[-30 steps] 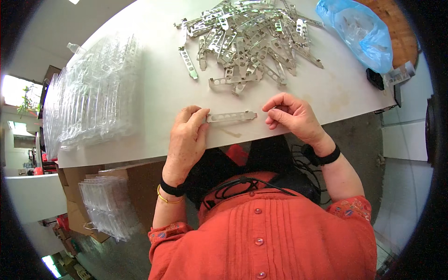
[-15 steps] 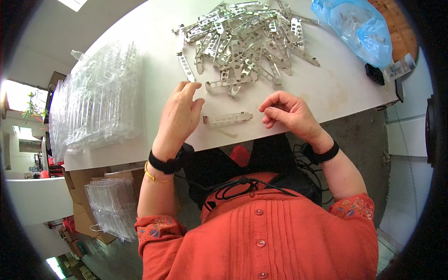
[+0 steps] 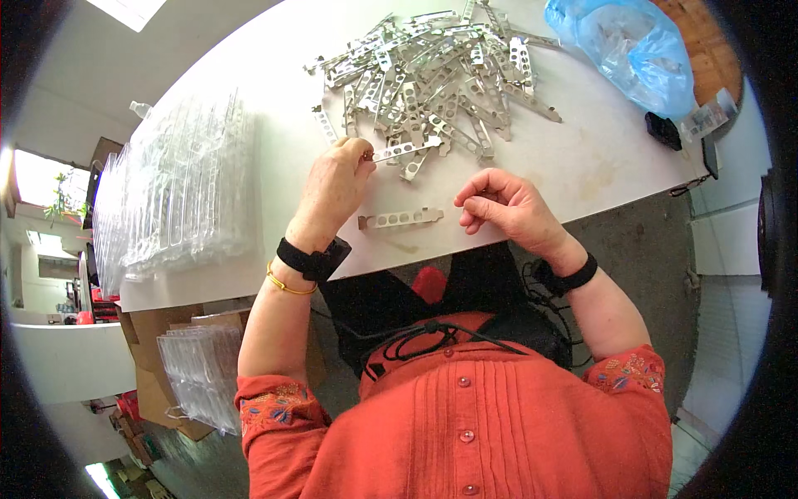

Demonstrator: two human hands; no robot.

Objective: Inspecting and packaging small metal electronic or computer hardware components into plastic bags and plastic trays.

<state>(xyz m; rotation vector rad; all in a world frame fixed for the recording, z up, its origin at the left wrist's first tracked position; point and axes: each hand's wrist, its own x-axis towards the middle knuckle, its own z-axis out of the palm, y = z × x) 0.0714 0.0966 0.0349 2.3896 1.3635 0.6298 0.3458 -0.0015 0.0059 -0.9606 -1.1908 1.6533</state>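
My left hand (image 3: 334, 185) is closed, pinching one end of a slot bracket (image 3: 402, 151), a thin silvery metal strip with round holes, at the near edge of the pile. Many more such brackets lie in a tangled pile (image 3: 440, 79) on the white table. A single bracket (image 3: 403, 219) lies flat near the table's front edge, between my hands and touched by neither. Just right of it hovers my right hand (image 3: 511, 212), fingers curled and thumb pressed toward them; whatever it may hold is too small or hidden.
Clear plastic trays (image 3: 187, 187) are stacked on the table's left. A blue plastic bag (image 3: 636, 54) sits at the far right, beside a small black object (image 3: 663, 130) and a clear container (image 3: 708, 116). Below the table's left side stands a cardboard box (image 3: 154, 358) with more clear trays (image 3: 204, 370).
My left hand has closed on a bracket at the pile's near edge and tilted it slightly. My right hand has shifted a little left, staying curled. The single bracket stays near the front edge.
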